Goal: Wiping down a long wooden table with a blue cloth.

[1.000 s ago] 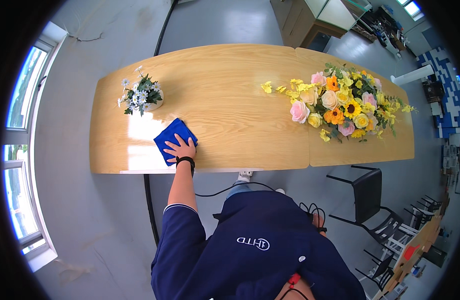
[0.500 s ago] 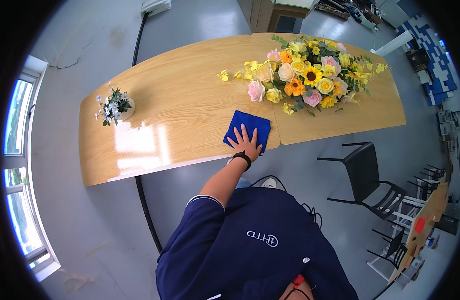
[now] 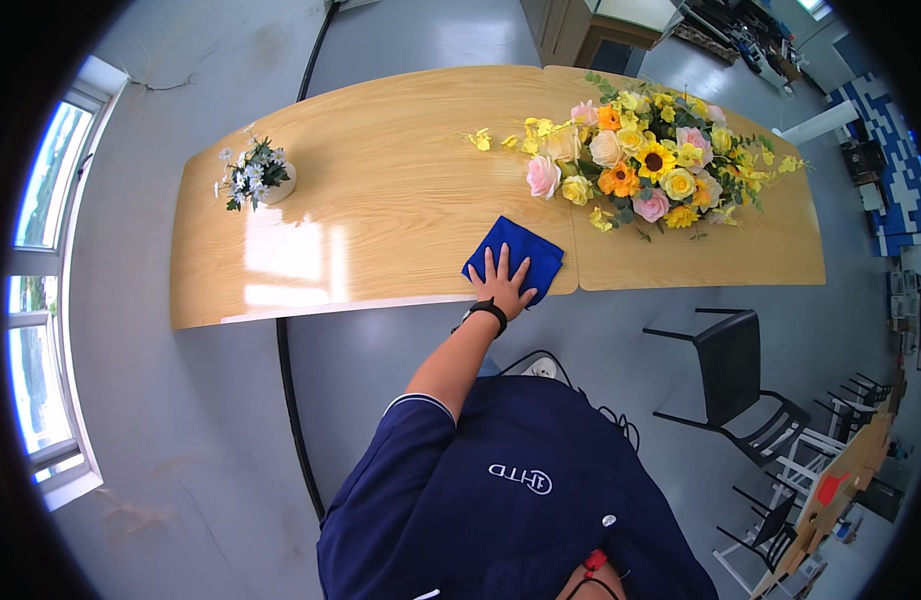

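The wooden table (image 3: pixel 400 215) has a pale, glossy top, split by a seam; daylight glares on its left part. Left of the table stands a grey wall with a window (image 3: pixel 50 290); at the table's near right side is a black chair (image 3: pixel 730 365). On the table, white flowers in a pot (image 3: pixel 280 185) sit toward the left end, a yellow-and-pink bouquet (image 3: pixel 655 160) on the right. Pale lettering (image 3: pixel 520 478) marks the navy shirt (image 3: pixel 520 540). The cloth (image 3: pixel 525 245) — deep blue, roughly square — lies at the table's near edge, left of the seam. The left hand (image 3: pixel 499 285) presses flat on it, fingers spread; the right hand's state I cannot tell.
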{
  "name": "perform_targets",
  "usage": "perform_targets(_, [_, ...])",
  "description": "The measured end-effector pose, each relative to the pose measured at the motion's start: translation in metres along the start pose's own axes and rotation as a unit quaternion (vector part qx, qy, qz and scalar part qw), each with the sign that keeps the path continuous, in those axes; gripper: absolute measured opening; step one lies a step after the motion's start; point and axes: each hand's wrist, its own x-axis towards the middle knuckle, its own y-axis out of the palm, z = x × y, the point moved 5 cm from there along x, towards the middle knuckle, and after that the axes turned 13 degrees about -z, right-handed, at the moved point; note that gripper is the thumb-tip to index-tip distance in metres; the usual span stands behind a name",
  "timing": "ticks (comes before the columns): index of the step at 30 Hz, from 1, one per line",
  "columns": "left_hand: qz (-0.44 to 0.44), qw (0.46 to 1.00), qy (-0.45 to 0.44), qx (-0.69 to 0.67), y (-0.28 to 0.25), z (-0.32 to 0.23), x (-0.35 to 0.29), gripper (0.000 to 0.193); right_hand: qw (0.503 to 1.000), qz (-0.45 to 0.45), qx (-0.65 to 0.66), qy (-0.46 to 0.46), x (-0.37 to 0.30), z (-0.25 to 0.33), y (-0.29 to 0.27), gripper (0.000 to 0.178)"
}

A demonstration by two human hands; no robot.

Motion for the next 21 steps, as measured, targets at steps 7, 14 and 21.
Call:
perform_targets(7, [0.019,0.993,-0.115,0.033,-0.027,0.104,0.006,0.061,0.999,0.028,-0.006,-0.039,0.01,0.016,0.048,0.036])
perform_targets(14, [0.0,0.943,-0.328,0.05,-0.057,0.258,-0.015,0.063,0.995,0.063,-0.044,-0.058,-0.014,0.051,0.098,0.038])
perform_targets(21, [0.019,0.862,-0.503,0.05,-0.065,0.392,-0.056,0.066,0.992,0.086,-0.045,-0.076,-0.019,0.066,0.129,0.041])
